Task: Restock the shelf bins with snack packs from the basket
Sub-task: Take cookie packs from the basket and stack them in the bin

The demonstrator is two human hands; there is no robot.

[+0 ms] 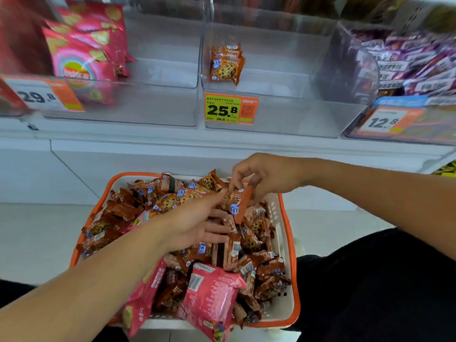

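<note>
A white basket with an orange rim [292, 243] sits on the floor below me, piled with several orange-brown cookie packs [128, 211] and pink snack bags [209, 297]. My right hand [266, 176] reaches over the far side of the basket and pinches an orange cookie pack [240, 203] by its top edge. My left hand [197, 220] lies over the middle of the pile with fingers spread straight, touching the packs. Above, the clear middle shelf bin [271, 114] with the 25.8 tag holds a few cookie packs [225, 65] at its back.
A clear bin [148, 104] at the left holds pink bags [84, 45] behind a 29.8 tag. The right bin [370, 77] is full of purple packs [414, 62] above a 12.8 tag. A white shelf ledge [222, 146] runs between bins and basket. My dark-clothed knees flank the basket.
</note>
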